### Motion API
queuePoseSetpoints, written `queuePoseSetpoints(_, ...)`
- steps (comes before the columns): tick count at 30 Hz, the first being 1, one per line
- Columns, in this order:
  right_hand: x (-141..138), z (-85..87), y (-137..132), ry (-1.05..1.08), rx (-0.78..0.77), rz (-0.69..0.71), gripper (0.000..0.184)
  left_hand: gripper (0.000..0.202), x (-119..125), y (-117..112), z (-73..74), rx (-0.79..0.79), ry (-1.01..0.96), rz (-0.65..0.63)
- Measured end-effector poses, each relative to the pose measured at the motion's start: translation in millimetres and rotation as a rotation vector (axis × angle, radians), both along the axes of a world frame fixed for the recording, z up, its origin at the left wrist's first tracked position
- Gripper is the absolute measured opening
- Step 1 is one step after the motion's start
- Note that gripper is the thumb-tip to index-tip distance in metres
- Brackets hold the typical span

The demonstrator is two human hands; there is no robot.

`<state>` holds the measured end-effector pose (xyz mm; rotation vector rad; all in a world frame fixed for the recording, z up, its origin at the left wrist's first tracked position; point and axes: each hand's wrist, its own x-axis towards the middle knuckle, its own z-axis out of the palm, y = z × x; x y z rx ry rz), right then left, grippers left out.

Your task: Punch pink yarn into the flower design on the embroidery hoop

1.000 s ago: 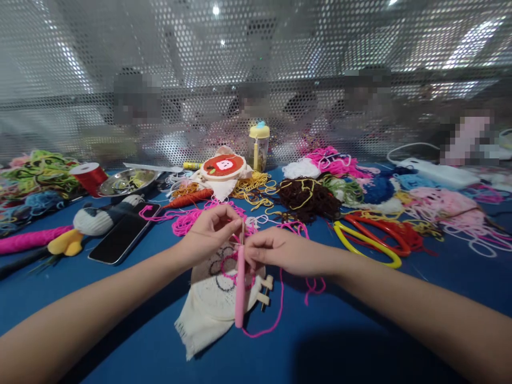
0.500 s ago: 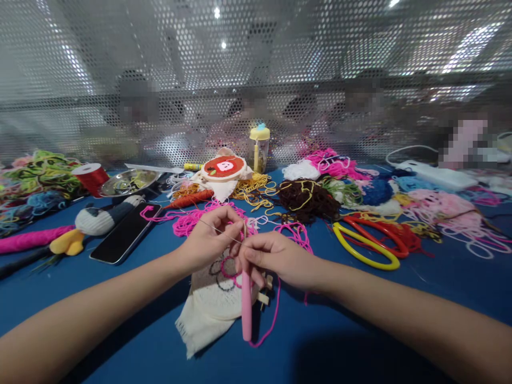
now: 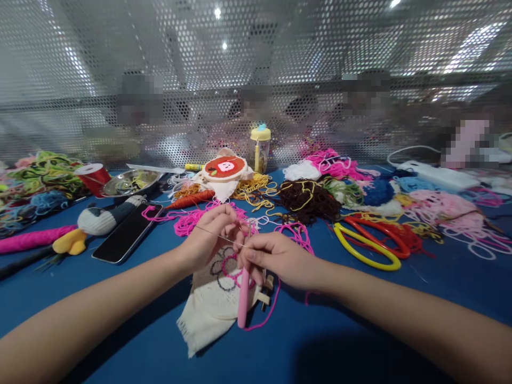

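A pink-handled punch needle (image 3: 244, 301) stands nearly upright between my hands, its thin metal shaft pointing up. My right hand (image 3: 276, 258) is closed, thumb and forefinger pinched near a fine wire (image 3: 210, 232), other fingers curled about the top of the handle. Curled beside the shaft, my left hand (image 3: 212, 237) has its fingertips close to the right ones; what they pinch is hidden. The wire crosses in front of it. Beneath both lies a hooped cream cloth (image 3: 214, 301) with pink and dark looped outlines. Pink yarn (image 3: 274, 304) trails from the handle's lower end.
Yellow-and-red-handled scissors (image 3: 368, 248) lie right, a phone (image 3: 127, 234) left. Behind are a finished red embroidery hoop (image 3: 226, 169), a brown yarn heap (image 3: 308, 202), a lidded jar (image 3: 260, 149) and a metal dish (image 3: 150, 181). A perforated screen (image 3: 200, 69) closes the back.
The handle's lower end has swung slightly left and up. My left fingers have shifted left and loosened a little from the shaft. The right hand has barely moved.
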<state>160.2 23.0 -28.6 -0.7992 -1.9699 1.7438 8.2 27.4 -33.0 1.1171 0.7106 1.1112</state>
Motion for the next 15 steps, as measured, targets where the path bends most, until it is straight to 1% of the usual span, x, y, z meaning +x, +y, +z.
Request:
queuePoseSetpoints(3,0.8,0.8,-0.4,0.007,0.021,0.016,0.019,0.01,-1.9,1.4,4.1,-0.069,-0.023,-0.053)
queuePoseSetpoints(5,1.4,1.3,-0.2,0.014,0.04,0.023,0.019,0.014,-2.7,1.5,6.5,-0.085,0.006,-0.058)
queuePoseSetpoints(8,1.8,2.0,0.2,0.003,0.062,0.028,0.019,0.018,-3.8,0.8,7.1,-0.046,0.094,-0.06)
queuePoseSetpoints(11,1.5,2.2,0.3,-0.034,0.044,0.04,0.019,0.012,-5.0,1.0,4.0,0.015,0.164,-0.08)
queuePoseSetpoints(13,1.6,2.2,0.5,-0.05,0.031,0.054,0.02,0.009,-5.7,2.0,1.9,0.035,0.175,-0.092)
queuePoseSetpoints(15,2.7,2.3,1.1,-0.027,0.059,0.069,0.021,0.01,-6.6,3.4,1.6,0.036,0.165,-0.111)
